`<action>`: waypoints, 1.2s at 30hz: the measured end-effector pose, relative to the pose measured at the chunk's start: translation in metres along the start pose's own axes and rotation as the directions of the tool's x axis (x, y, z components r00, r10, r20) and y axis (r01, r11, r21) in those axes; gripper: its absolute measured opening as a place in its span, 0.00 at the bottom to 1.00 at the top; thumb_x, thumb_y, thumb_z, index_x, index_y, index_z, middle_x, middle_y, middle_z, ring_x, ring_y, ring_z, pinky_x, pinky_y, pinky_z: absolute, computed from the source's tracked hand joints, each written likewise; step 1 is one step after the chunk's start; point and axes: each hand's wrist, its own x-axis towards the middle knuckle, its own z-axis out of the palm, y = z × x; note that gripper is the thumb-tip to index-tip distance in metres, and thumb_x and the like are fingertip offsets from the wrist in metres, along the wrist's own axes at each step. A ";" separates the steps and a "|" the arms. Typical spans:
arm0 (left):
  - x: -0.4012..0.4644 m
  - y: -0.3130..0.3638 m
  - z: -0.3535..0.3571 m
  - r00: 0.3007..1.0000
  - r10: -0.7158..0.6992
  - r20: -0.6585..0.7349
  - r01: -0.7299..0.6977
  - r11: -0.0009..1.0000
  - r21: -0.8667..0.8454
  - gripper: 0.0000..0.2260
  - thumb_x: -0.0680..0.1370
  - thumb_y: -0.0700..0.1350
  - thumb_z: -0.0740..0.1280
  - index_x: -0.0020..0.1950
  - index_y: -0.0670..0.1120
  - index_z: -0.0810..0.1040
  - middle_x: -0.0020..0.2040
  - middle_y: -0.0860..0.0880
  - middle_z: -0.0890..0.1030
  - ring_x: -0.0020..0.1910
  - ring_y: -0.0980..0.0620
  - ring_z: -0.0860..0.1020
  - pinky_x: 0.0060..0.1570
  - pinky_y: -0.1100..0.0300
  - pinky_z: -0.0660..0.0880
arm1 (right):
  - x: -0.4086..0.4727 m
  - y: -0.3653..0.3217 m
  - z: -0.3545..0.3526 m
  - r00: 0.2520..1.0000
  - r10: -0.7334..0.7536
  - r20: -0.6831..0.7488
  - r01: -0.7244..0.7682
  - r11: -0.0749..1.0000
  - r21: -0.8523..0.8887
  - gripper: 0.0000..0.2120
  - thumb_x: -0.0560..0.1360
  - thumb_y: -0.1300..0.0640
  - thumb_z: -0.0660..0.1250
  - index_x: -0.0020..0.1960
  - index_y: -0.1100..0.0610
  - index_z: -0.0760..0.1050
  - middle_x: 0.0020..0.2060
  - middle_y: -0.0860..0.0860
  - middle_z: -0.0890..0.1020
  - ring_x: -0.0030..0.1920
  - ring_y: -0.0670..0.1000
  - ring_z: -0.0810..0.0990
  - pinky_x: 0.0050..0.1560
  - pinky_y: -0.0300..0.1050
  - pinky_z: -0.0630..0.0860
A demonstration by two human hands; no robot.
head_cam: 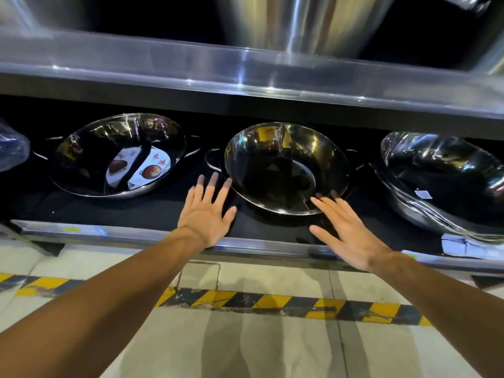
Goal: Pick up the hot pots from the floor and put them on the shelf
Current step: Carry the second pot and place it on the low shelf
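A shiny steel divided hot pot (286,167) rests tilted on the dark lower shelf (152,211), its loop handles out to the sides. My left hand (207,211) is spread flat just left of its rim, fingertips near the left handle, holding nothing. My right hand (346,230) is spread at the pot's near right rim, fingertips close to or touching the edge. A second divided hot pot (117,156) with a paper label inside sits further left. A stack of hot pots (441,181) stands at the right.
A steel upper shelf edge (245,66) overhangs the pots, with a large steel vessel (300,20) on it. A plastic-wrapped item (13,151) is at the far left. Yellow-and-black hazard tape (272,301) runs across the pale floor below the shelf's front lip.
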 end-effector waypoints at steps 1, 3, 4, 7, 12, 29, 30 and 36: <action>-0.001 -0.001 -0.001 0.999 0.030 -0.033 -0.030 1.000 0.003 0.31 0.83 0.60 0.47 0.82 0.52 0.40 0.82 0.46 0.41 0.81 0.42 0.40 0.78 0.46 0.45 | -0.001 0.001 -0.002 1.000 -0.005 -0.002 0.005 1.000 -0.005 0.33 0.79 0.33 0.53 0.80 0.37 0.46 0.80 0.37 0.48 0.78 0.40 0.37 0.77 0.47 0.44; -0.004 -0.005 0.000 0.984 0.158 -0.081 -0.158 0.987 0.010 0.31 0.83 0.60 0.49 0.82 0.52 0.43 0.82 0.46 0.42 0.81 0.42 0.42 0.79 0.46 0.46 | -0.002 0.004 -0.006 0.999 -0.023 -0.049 0.020 0.998 -0.053 0.33 0.80 0.34 0.53 0.80 0.39 0.47 0.80 0.38 0.48 0.79 0.41 0.37 0.77 0.46 0.43; -0.007 -0.006 0.002 0.971 0.224 -0.079 -0.222 0.975 0.026 0.30 0.83 0.60 0.49 0.82 0.53 0.43 0.82 0.47 0.41 0.81 0.43 0.42 0.79 0.46 0.46 | -0.003 0.006 -0.008 0.997 -0.035 -0.064 0.029 0.996 -0.088 0.33 0.80 0.35 0.53 0.81 0.41 0.48 0.80 0.39 0.48 0.79 0.41 0.36 0.76 0.45 0.42; -0.010 -0.008 0.009 0.967 0.255 -0.023 -0.253 0.965 0.060 0.30 0.83 0.61 0.47 0.81 0.55 0.39 0.82 0.49 0.36 0.80 0.45 0.37 0.79 0.47 0.45 | -0.004 0.007 -0.005 0.999 -0.032 -0.020 0.028 0.984 -0.176 0.35 0.80 0.34 0.52 0.82 0.44 0.45 0.81 0.42 0.44 0.78 0.43 0.31 0.77 0.47 0.40; -0.001 -0.011 0.005 0.986 0.169 -0.005 -0.169 0.983 0.074 0.30 0.82 0.61 0.46 0.80 0.55 0.36 0.81 0.49 0.36 0.80 0.43 0.37 0.79 0.47 0.42 | 0.001 -0.002 0.006 1.000 -0.011 0.011 0.013 0.962 -0.272 0.37 0.79 0.31 0.47 0.81 0.42 0.37 0.81 0.44 0.41 0.79 0.50 0.32 0.77 0.50 0.35; -0.049 -0.140 -0.007 0.935 -0.346 0.080 0.318 0.916 0.243 0.32 0.81 0.62 0.42 0.80 0.52 0.34 0.82 0.45 0.44 0.81 0.42 0.43 0.76 0.37 0.42 | 0.016 -0.045 0.031 0.998 -0.059 0.001 0.054 0.916 -0.397 0.35 0.77 0.30 0.39 0.79 0.39 0.32 0.81 0.46 0.44 0.80 0.56 0.39 0.77 0.63 0.34; -0.052 -0.142 -0.008 0.932 -0.351 0.089 0.320 0.913 0.254 0.32 0.82 0.62 0.42 0.80 0.51 0.33 0.82 0.44 0.43 0.81 0.41 0.42 0.77 0.37 0.41 | 0.016 -0.045 0.031 0.998 -0.060 0.001 0.055 0.914 -0.401 0.35 0.77 0.30 0.39 0.79 0.39 0.32 0.81 0.46 0.45 0.80 0.56 0.40 0.77 0.63 0.35; -0.050 -0.137 -0.015 0.886 -0.434 0.162 0.389 0.887 0.248 0.33 0.81 0.63 0.42 0.80 0.50 0.32 0.81 0.41 0.36 0.79 0.36 0.38 0.77 0.40 0.41 | 0.018 -0.044 0.031 0.998 -0.056 0.014 0.057 0.920 -0.388 0.34 0.78 0.30 0.41 0.78 0.38 0.32 0.81 0.46 0.45 0.80 0.55 0.39 0.76 0.62 0.31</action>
